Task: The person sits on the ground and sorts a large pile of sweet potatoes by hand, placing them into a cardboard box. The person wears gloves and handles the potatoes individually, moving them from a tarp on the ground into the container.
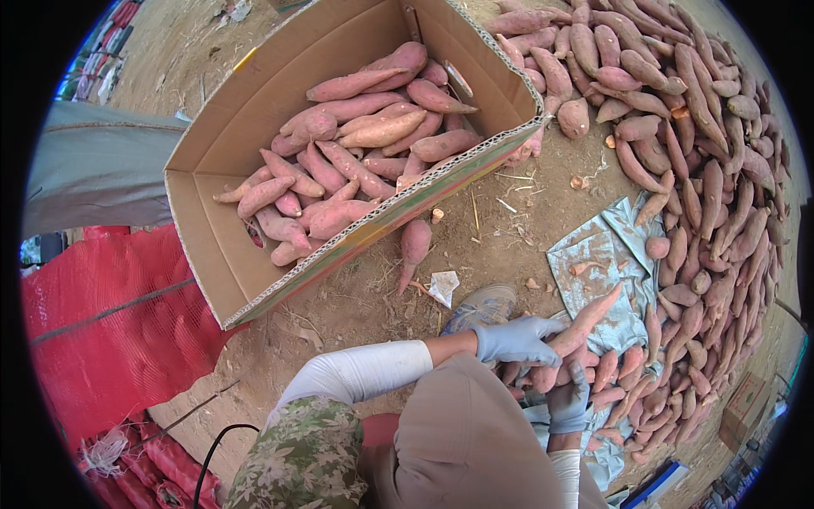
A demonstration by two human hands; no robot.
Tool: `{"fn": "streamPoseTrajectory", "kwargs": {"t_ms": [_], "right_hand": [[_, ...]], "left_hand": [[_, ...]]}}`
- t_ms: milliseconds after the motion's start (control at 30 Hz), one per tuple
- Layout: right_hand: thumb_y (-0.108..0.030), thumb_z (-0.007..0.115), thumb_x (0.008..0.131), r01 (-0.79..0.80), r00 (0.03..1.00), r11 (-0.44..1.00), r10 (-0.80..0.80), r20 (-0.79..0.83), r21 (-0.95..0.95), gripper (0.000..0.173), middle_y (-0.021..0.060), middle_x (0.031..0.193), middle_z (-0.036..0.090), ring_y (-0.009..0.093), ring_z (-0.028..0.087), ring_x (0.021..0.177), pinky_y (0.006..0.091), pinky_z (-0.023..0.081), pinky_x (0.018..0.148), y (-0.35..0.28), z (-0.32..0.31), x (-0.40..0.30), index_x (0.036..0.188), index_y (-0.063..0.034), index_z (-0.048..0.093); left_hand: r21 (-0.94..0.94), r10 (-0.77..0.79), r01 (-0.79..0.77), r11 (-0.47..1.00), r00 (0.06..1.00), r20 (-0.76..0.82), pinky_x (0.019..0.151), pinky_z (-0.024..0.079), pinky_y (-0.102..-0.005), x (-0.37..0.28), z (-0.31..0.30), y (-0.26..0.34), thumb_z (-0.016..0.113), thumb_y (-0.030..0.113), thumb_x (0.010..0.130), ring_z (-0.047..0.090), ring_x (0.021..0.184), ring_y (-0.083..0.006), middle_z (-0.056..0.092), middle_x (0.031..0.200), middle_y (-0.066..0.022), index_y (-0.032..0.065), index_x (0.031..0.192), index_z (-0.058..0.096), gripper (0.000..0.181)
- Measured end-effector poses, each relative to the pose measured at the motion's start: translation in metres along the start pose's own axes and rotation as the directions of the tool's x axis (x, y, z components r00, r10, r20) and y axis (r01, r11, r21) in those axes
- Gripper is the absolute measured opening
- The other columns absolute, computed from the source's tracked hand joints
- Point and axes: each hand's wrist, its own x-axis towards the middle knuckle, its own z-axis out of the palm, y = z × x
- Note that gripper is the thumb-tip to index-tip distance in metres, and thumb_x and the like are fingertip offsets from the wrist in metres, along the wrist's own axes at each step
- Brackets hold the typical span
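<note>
My left hand (pixel 518 341), in a grey-blue glove, grips the lower end of a long sweet potato (pixel 588 319) whose tapered tip points up and right. Just below it, my right hand (pixel 569 396), gloved alike, touches several sweet potatoes (pixel 607 369) heaped near my knee. Whether its fingers close around one is hidden. An open cardboard box (pixel 219 149) stands tilted in the view at upper left, partly filled with sweet potatoes (pixel 350 165). A single sweet potato (pixel 414 248) lies on the soil beside the box's near wall.
A large sweet potato pile (pixel 706 210) spreads along the right side. Dirty pale-blue sheeting (pixel 594 248) lies at its edge. Red mesh sacks (pixel 121 324) and a grey cloth-like cover (pixel 108 168) are at left. My shoe (pixel 486 305) rests on the soil; another carton (pixel 744 407) stands far right.
</note>
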Motion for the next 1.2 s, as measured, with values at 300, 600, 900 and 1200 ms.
{"fn": "streamPoseTrajectory", "kwargs": {"t_ms": [300,600,900,1200], "right_hand": [[-0.015,0.065,0.086,0.308,0.83,0.943,-0.331,0.449,0.127,0.083,0.0085,0.16,0.035,0.026,0.035,0.146,0.0436,0.023,0.123,-0.085,0.221,0.035,0.159,-0.0086,0.024],[-0.039,0.057,0.099,0.683,0.681,0.649,-0.398,0.615,-0.335,0.07,0.017,0.136,0.056,0.024,0.058,0.123,0.0342,0.047,0.102,-0.063,0.307,0.057,0.15,0.0022,0.035],[-0.033,0.061,0.099,0.137,0.978,0.804,-0.201,-0.048,-0.579,0.05,0.0106,0.115,0.066,0.016,0.064,0.097,0.0285,0.052,0.083,-0.023,0.09,0.014,0.136,-0.0002,0.05],[-0.034,0.058,0.101,0.042,0.985,0.775,-0.139,-0.105,-0.631,0.048,0.0101,0.112,0.068,0.017,0.065,0.095,0.0288,0.052,0.081,-0.002,0.06,-0.004,0.134,-0.0013,0.052]], "left_hand": [[0.326,0.675,-0.593,0.737,0.616,-0.406,0.101,0.045,-0.0317,-0.132,0.004,0.176,0.081,0.016,0.078,0.055,0.117,-0.0146,0.059,0.127,-0.009,-0.0056,0.14,0.046,0.074],[0.657,0.686,-0.23,0.718,0.075,-0.723,0.091,0.051,-0.0278,-0.25,-0.046,0.198,0.072,0.01,0.087,0.061,0.104,-0.0133,0.064,0.117,-0.0104,-0.0083,0.132,0.054,0.051],[0.527,0.535,-0.116,0.842,0.057,-0.843,0.084,0.05,-0.0234,-0.283,-0.093,0.13,0.065,0.008,0.089,0.06,0.099,-0.009,0.063,0.118,-0.0068,-0.0065,0.136,0.052,0.051],[0.648,0.635,0.089,0.756,0.14,-0.76,0.095,0.05,-0.03,-0.262,-0.188,0.132,0.066,0.011,0.09,0.063,0.108,-0.0186,0.063,0.125,-0.0131,-0.001,0.138,0.053,0.051]]}}
